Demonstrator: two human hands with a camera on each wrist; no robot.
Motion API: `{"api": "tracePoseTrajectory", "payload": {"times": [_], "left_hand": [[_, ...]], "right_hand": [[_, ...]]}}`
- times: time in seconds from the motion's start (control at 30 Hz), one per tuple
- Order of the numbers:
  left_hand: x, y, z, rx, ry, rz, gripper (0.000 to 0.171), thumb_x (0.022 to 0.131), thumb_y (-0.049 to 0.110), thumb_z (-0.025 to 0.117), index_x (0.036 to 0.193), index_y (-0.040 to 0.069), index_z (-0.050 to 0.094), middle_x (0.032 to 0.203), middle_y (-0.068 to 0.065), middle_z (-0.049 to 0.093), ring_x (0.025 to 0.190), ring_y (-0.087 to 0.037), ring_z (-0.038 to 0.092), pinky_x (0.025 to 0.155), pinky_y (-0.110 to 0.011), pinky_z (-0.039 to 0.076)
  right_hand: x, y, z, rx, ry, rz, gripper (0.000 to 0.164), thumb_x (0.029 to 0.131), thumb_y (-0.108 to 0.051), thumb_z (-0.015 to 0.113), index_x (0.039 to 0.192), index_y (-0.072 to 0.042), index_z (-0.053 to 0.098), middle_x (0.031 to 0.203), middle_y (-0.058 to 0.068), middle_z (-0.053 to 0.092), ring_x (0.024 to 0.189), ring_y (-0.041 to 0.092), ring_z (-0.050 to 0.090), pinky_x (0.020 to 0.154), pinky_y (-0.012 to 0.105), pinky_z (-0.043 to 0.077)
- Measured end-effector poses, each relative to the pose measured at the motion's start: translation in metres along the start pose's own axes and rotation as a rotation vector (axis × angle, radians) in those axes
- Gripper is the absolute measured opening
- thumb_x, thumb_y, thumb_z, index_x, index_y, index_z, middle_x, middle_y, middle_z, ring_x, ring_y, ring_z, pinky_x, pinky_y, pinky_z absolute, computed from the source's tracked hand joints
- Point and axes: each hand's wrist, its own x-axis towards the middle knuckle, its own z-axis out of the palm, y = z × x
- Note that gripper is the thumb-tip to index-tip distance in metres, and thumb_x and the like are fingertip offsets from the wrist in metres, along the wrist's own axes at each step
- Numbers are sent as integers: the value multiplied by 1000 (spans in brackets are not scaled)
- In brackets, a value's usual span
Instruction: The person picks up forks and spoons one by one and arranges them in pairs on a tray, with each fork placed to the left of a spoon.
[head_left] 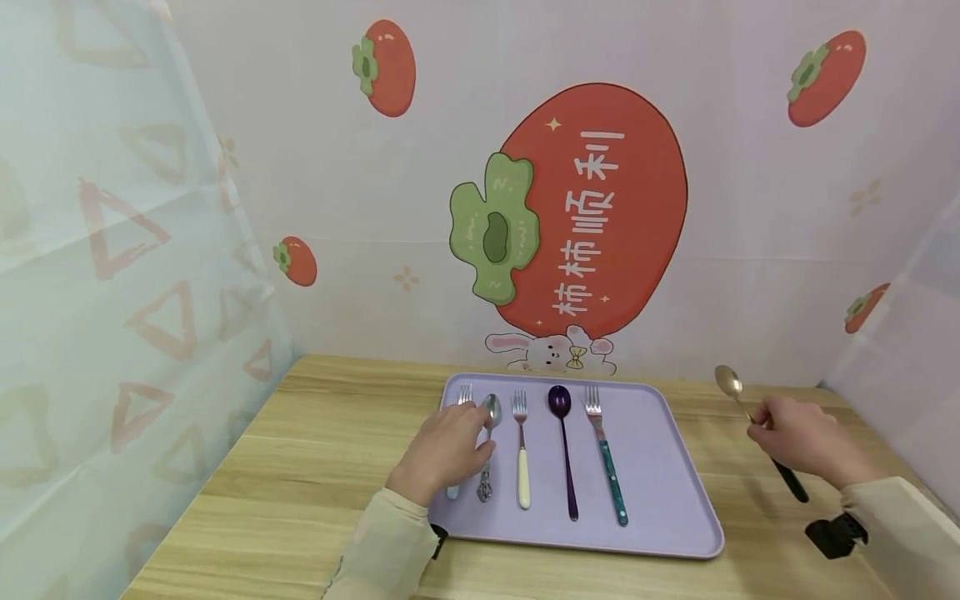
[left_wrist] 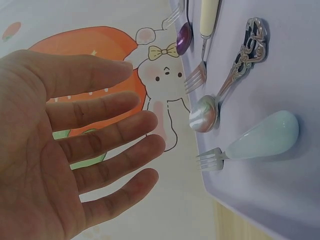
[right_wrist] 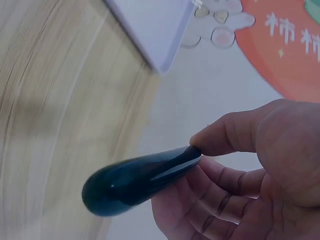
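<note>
My right hand [head_left: 802,437] pinches a spoon [head_left: 729,382] with a gold-coloured bowl, held right of the tray. Its dark green handle [right_wrist: 137,182] sticks out past the thumb and fingers in the right wrist view. Over the left side of the lilac tray [head_left: 652,467], my left hand [head_left: 442,446] spreads its fingers and holds nothing. Below that hand lie a fork with a pale blue handle [left_wrist: 267,135] and a silver spoon with an ornate handle [left_wrist: 245,60], both partly covered in the head view.
Farther right on the tray lie a cream-handled fork [head_left: 523,475], a purple spoon [head_left: 566,458] and a fork with a teal handle [head_left: 611,475]. The tray rests on a wooden table [head_left: 300,483]. A printed cloth [head_left: 337,167] hangs behind it.
</note>
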Motion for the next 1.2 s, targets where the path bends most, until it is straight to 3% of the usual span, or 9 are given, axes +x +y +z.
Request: {"api": "tracePoseTrajectory", "payload": {"times": [0.4,0.67,0.87,1.2], "left_hand": [[-1,0,1,2,0,1,21,88,16,75,105,5,74,92,-4,69,79,-16,59,71,-34,52],[-1,-1,1,-1,6,5,21,88,16,76,106,5,74,92,-5,69,79,-16,59,70,-33,52],[0,-1,1,-2,0,1,21,88,16,76,106,5,74,95,-5,70,80,-15,60,71,-33,52],[0,0,0,-19,-5,-5,19,89,16,76,104,5,75,94,-5,70,78,-14,57,68,-30,50]], "right_hand": [[14,-52,14,23,16,-64,15,92,-12,63,93,3,62,80,4,62,65,17,55,59,40,46],[20,-80,24,44,25,-58,13,90,-12,67,89,1,63,78,4,61,64,17,52,56,35,44],[25,-94,34,79,22,-46,11,86,-9,69,80,-2,63,70,3,59,60,17,53,53,33,44],[32,-103,60,140,-72,36,21,88,-7,67,67,-6,62,58,2,51,51,15,50,49,29,40]]}}
